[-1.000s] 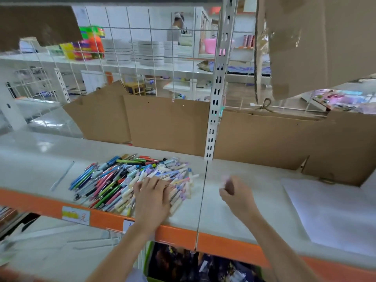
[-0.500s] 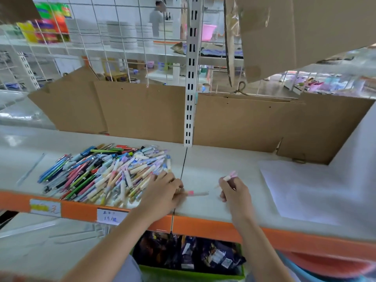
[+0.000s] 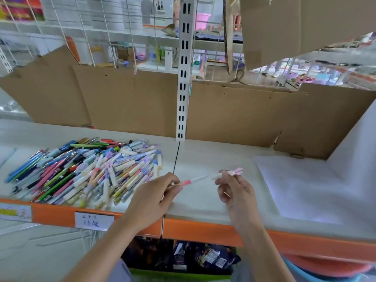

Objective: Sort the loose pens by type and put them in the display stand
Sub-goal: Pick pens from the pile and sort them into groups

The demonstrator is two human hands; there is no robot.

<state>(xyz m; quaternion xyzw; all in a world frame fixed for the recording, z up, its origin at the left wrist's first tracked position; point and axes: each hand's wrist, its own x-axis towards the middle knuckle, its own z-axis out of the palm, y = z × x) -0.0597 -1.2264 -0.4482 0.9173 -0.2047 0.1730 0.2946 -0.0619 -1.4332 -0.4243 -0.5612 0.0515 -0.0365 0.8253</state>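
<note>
Left hand (image 3: 156, 197) pinching a pink-and-white pen (image 3: 193, 180) by its pink end, tip aimed rightward. Right hand (image 3: 234, 190) fingers curled round what looks like its white cap (image 3: 230, 173), pink-tufted, just apart from the tip. Heap of loose pens (image 3: 85, 169) left on the shelf (image 3: 203, 200), beside the left hand.

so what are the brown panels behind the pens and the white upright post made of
The brown panels look like matte corrugated cardboard: flat tan sheets with creases, ragged cut edges and small punched holes. The white upright post appears to be painted metal: a smooth, rigid strip with paired slots, though the material under the paint cannot be told.
</note>
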